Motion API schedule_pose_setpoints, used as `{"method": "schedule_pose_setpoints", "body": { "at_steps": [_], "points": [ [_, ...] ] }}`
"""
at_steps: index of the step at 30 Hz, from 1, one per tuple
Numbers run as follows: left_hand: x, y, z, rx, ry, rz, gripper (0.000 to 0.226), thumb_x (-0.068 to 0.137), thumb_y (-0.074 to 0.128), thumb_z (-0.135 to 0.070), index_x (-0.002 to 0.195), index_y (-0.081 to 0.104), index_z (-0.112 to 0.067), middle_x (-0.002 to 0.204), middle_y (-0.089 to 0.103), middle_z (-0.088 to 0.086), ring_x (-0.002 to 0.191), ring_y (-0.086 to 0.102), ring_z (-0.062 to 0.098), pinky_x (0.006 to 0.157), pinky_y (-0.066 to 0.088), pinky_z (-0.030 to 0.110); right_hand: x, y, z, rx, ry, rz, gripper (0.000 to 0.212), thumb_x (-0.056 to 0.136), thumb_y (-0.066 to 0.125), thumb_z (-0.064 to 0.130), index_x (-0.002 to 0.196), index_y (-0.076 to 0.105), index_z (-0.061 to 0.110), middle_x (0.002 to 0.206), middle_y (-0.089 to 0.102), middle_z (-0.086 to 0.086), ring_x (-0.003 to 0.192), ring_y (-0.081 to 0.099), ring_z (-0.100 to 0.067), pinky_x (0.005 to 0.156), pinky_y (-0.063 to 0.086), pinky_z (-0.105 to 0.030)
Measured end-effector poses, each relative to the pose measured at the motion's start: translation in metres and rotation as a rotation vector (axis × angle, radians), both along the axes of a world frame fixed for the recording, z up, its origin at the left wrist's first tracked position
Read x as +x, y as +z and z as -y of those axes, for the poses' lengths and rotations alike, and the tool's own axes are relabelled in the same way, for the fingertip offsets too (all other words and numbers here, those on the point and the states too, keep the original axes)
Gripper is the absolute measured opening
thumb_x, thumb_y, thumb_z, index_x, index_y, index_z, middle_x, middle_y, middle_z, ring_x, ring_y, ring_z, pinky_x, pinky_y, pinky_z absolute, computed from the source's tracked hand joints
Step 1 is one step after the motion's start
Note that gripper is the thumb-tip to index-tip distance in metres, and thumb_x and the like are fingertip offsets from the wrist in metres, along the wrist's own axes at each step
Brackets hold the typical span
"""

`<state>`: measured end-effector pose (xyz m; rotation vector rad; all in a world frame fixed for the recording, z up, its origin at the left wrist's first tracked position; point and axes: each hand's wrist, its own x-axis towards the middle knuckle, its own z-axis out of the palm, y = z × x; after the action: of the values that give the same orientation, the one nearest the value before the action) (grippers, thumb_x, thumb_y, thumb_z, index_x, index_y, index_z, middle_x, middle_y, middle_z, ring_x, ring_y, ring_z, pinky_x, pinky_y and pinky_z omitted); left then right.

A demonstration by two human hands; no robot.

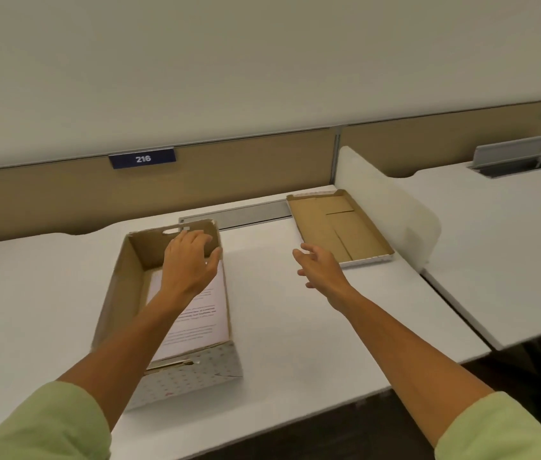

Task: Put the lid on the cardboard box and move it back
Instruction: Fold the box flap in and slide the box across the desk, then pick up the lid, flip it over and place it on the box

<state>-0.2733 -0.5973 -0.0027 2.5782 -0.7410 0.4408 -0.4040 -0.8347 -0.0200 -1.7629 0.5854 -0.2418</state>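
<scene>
An open cardboard box (119, 293) with a dotted white outside stands on the white desk (30, 293), left of centre. Printed paper (196, 320) lies inside it. My left hand (189, 263) hovers over the box's far end with fingers spread and nothing in it. The box lid (335, 227) lies upside down, brown inside facing up, at the back right of the desk against a white divider. My right hand (319, 267) is open in the air just left of the lid's near corner, apart from it.
A white divider panel (385, 207) stands right of the lid, with a second desk (501, 244) beyond it. A grey cable slot (246, 215) runs along the desk's back edge. Behind it is a tan partition (63, 194) bearing a blue "216" label (143, 158).
</scene>
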Motion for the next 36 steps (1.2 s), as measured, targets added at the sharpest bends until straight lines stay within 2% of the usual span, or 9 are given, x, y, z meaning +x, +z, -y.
{"method": "schedule_pose_setpoints", "body": {
  "at_steps": [2, 4, 9, 12, 17, 23, 28, 31, 36],
  "points": [
    [-0.009, 0.006, 0.025, -0.011, -0.044, 0.003, 0.035, 0.091, 0.055, -0.039, 0.106, 0.066, -0.009, 0.117, 0.067, 0.01, 0.114, 0.058, 0.03, 0.103, 0.045, 0.049, -0.013, 0.003, 0.013, -0.004, -0.031, 0.004, 0.053, 0.097, 0.056, 0.045, 0.143, 0.047, 0.022, 0.129, 0.062, -0.003, 0.115, 0.062, -0.024, 0.097, 0.054, -0.046],
    [-0.018, 0.01, 0.051, -0.02, -0.086, -0.007, 0.039, 0.092, 0.056, -0.039, 0.116, 0.065, -0.01, 0.124, 0.065, 0.01, 0.121, 0.056, 0.029, 0.106, 0.043, 0.048, -0.024, 0.005, 0.028, -0.004, -0.064, 0.004, 0.054, 0.096, 0.057, 0.043, 0.145, 0.047, 0.021, 0.135, 0.06, -0.005, 0.119, 0.06, -0.025, 0.101, 0.052, -0.047],
    [-0.027, 0.01, 0.103, -0.042, -0.162, -0.039, 0.042, 0.093, 0.056, -0.038, 0.123, 0.061, -0.008, 0.13, 0.061, 0.011, 0.123, 0.053, 0.028, 0.105, 0.041, 0.043, -0.043, 0.008, 0.061, 0.011, -0.136, 0.026, 0.055, 0.094, 0.058, 0.041, 0.145, 0.046, 0.023, 0.136, 0.057, -0.003, 0.115, 0.057, -0.019, 0.094, 0.051, -0.04],
    [-0.026, 0.006, 0.132, -0.053, -0.186, -0.058, 0.043, 0.093, 0.056, -0.037, 0.124, 0.06, -0.008, 0.131, 0.061, 0.011, 0.123, 0.052, 0.028, 0.103, 0.042, 0.042, -0.049, 0.007, 0.082, -0.011, -0.165, 0.032, 0.056, 0.096, 0.059, 0.041, 0.146, 0.043, 0.022, 0.14, 0.055, -0.003, 0.115, 0.052, -0.016, 0.089, 0.042, -0.033],
    [-0.015, -0.01, 0.178, -0.066, -0.2, -0.123, 0.045, 0.093, 0.056, -0.04, 0.127, 0.058, -0.01, 0.134, 0.058, 0.01, 0.125, 0.052, 0.028, 0.102, 0.043, 0.041, -0.046, 0.006, 0.121, -0.058, -0.201, 0.004, 0.057, 0.095, 0.058, 0.041, 0.147, 0.042, 0.024, 0.142, 0.053, -0.002, 0.114, 0.051, -0.015, 0.087, 0.041, -0.032],
    [0.019, -0.034, 0.232, -0.052, -0.187, -0.237, 0.051, 0.093, 0.053, -0.044, 0.133, 0.053, -0.012, 0.142, 0.053, 0.01, 0.131, 0.048, 0.028, 0.106, 0.041, 0.045, -0.023, 0.001, 0.169, -0.104, -0.232, -0.031, 0.061, 0.093, 0.059, 0.039, 0.149, 0.038, 0.027, 0.149, 0.048, -0.001, 0.119, 0.048, -0.013, 0.09, 0.042, -0.031],
    [0.053, -0.059, 0.272, -0.066, -0.169, -0.353, 0.065, 0.094, 0.053, -0.044, 0.147, 0.034, -0.013, 0.153, 0.039, 0.01, 0.139, 0.038, 0.03, 0.11, 0.036, 0.045, 0.012, -0.013, 0.209, -0.147, -0.24, -0.091, 0.065, 0.094, 0.06, 0.036, 0.152, 0.035, 0.024, 0.155, 0.042, -0.002, 0.137, 0.045, -0.022, 0.099, 0.043, -0.034],
    [0.075, -0.075, 0.292, -0.071, -0.153, -0.408, 0.07, 0.094, 0.054, -0.043, 0.15, 0.027, -0.014, 0.156, 0.033, 0.01, 0.142, 0.034, 0.03, 0.112, 0.034, 0.045, 0.038, -0.026, 0.231, -0.191, -0.226, -0.131, 0.065, 0.094, 0.061, 0.034, 0.152, 0.034, 0.023, 0.156, 0.041, -0.003, 0.139, 0.043, -0.024, 0.107, 0.043, -0.04],
    [0.108, -0.103, 0.32, -0.063, -0.128, -0.485, 0.072, 0.093, 0.057, -0.041, 0.151, 0.024, -0.015, 0.159, 0.027, 0.009, 0.145, 0.028, 0.03, 0.113, 0.031, 0.046, 0.085, -0.053, 0.265, -0.262, -0.222, -0.222, 0.068, 0.094, 0.062, 0.03, 0.154, 0.03, 0.02, 0.156, 0.038, -0.007, 0.139, 0.042, -0.028, 0.109, 0.042, -0.041]
  ]
}}
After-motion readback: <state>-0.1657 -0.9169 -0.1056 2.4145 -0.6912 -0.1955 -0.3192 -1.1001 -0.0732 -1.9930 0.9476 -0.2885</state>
